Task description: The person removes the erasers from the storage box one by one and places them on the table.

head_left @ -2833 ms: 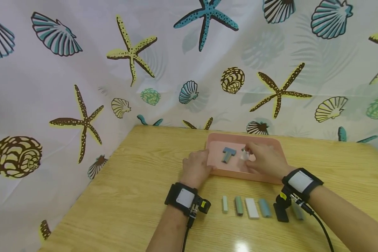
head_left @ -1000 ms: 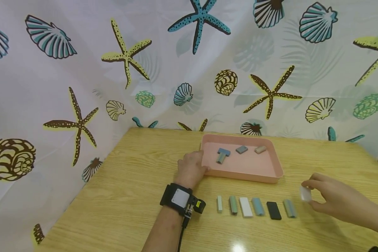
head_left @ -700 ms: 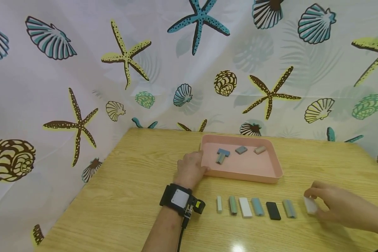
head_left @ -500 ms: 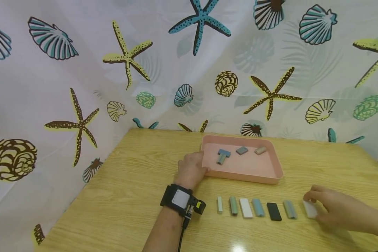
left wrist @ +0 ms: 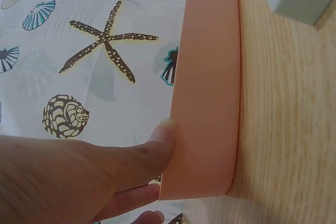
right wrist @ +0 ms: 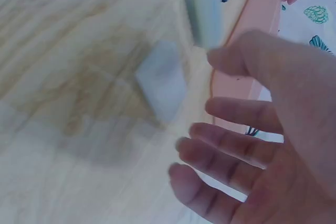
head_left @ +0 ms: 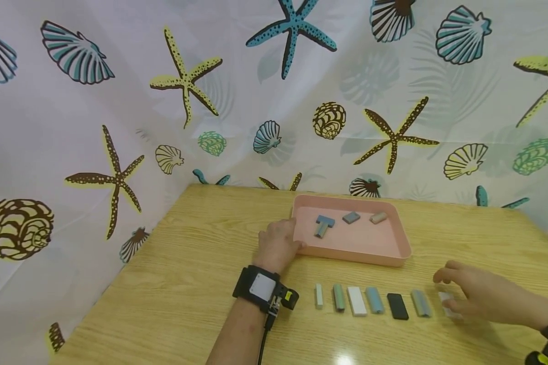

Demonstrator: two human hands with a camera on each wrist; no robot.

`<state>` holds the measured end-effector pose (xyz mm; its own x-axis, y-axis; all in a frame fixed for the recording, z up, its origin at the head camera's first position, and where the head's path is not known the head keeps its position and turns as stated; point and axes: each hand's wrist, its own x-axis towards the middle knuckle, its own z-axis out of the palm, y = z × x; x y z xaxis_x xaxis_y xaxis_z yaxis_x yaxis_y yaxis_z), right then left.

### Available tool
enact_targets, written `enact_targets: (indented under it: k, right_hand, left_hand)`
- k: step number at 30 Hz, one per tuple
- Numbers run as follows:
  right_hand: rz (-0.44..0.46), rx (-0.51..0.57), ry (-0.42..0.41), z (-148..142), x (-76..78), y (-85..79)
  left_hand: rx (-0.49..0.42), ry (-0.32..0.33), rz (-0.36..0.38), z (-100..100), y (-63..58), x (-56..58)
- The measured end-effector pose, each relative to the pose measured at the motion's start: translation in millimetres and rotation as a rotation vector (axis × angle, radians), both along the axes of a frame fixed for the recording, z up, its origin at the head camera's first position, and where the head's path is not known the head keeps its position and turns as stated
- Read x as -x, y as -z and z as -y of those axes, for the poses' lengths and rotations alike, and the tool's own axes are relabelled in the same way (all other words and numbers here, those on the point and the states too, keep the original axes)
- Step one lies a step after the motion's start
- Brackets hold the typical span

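Observation:
My left hand (head_left: 277, 246) holds the near left corner of a pink tray (head_left: 347, 253); in the left wrist view its thumb presses at the rim (left wrist: 202, 103). My right hand (head_left: 479, 294) hovers low at the right end of a row of small blocks, fingers spread and holding nothing. Just under it lies a flat white piece (right wrist: 163, 82), partly hidden by the thumb in the head view. Left of that piece stand a grey-blue block (head_left: 421, 303), a black block (head_left: 398, 306), a blue block (head_left: 375, 300), a white block (head_left: 356, 301), a green block (head_left: 339, 297) and a narrow pale stick (head_left: 318, 296).
Inside the tray lie a T-shaped pair of blue and tan pieces (head_left: 324, 223), a grey-blue piece (head_left: 351, 217) and a tan piece (head_left: 378, 217). Behind the wooden table (head_left: 201, 243) hangs a sheet (head_left: 237, 101) printed with shells and starfish.
My right hand carried the white piece out of the tray to the row's right end, laid it down and let go. It has lifted slightly off it. The left hand stays at the tray.

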<state>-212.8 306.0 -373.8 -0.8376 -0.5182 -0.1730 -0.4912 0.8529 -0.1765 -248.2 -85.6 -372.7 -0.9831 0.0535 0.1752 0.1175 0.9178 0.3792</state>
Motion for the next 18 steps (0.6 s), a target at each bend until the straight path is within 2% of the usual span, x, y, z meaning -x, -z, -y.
enact_targets:
  k: [5,9,13,18]
  right_hand:
    - [-0.210,0.053,-0.023,22,6.5,-13.0]
    - [-0.323,0.112,-0.054,40,13.4,-23.7]
    - [-0.385,0.134,-0.063,58,21.8,-27.8]
    - [-0.399,0.164,-0.064,78,34.2,-28.5]
  left_hand:
    - [0.015,-0.004,-0.003,1,-0.4,-0.5]
    - [0.015,-0.006,-0.002,1,-0.1,-0.8]
    - [0.014,-0.002,0.002,0,-0.4,-0.9]
    - [0.025,-0.004,0.000,0,-0.6,-0.6]
